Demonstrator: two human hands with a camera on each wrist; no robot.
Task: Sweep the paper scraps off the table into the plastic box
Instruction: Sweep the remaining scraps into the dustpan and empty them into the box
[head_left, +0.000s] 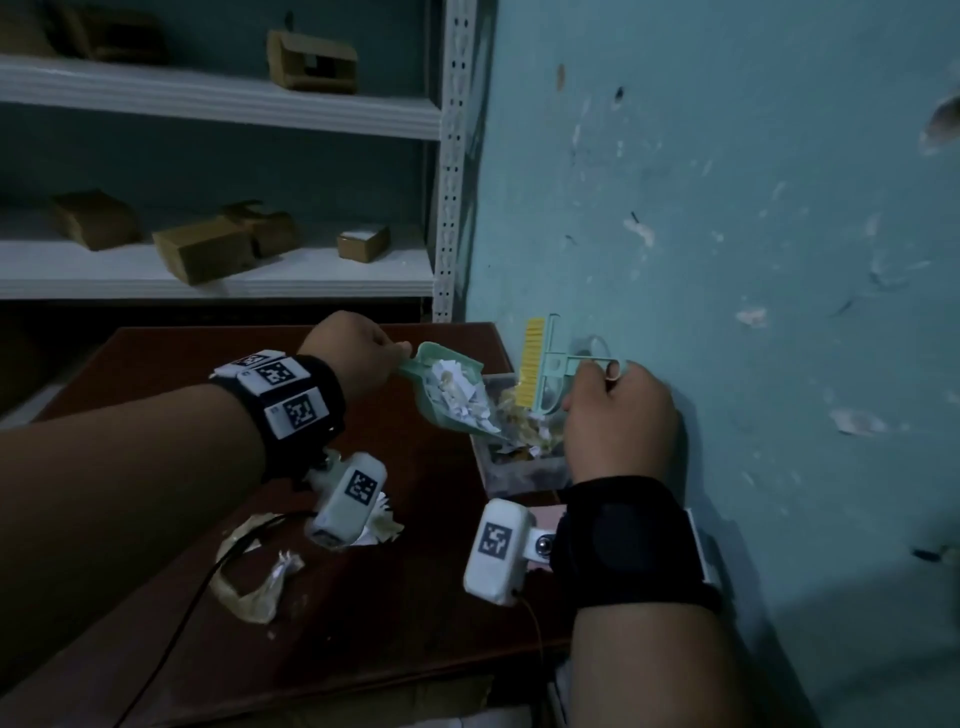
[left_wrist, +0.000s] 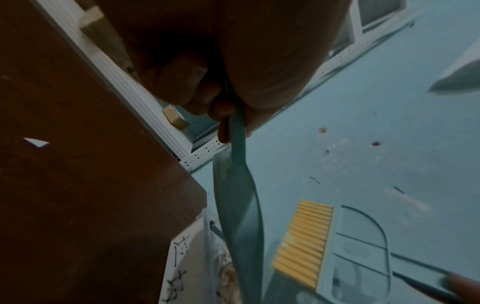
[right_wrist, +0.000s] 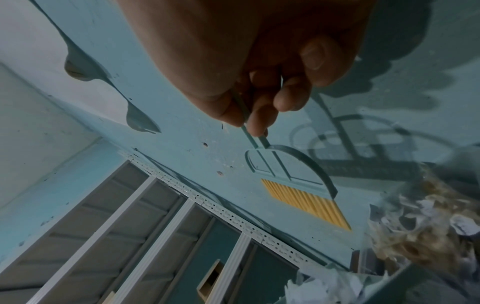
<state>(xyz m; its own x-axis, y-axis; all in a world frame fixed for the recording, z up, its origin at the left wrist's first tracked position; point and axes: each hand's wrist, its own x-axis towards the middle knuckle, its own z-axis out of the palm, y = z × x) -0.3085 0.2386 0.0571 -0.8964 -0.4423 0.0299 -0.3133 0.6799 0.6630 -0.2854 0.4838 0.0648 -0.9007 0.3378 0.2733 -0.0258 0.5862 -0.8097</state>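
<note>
On the table (head_left: 322, 613) scraps (head_left: 260, 582) remain; the plastic box (head_left: 524, 467) sits by the wall; left hand (head_left: 353, 353) grips the tilted dustpan (head_left: 452, 395), emptying it; right hand (head_left: 618, 410) grips the brush (head_left: 540, 364); next, likely brushing the load out.

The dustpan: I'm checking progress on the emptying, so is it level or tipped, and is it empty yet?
Tipped, not empty. The dustpan slants toward the plastic box, with paper scraps on it.
</note>
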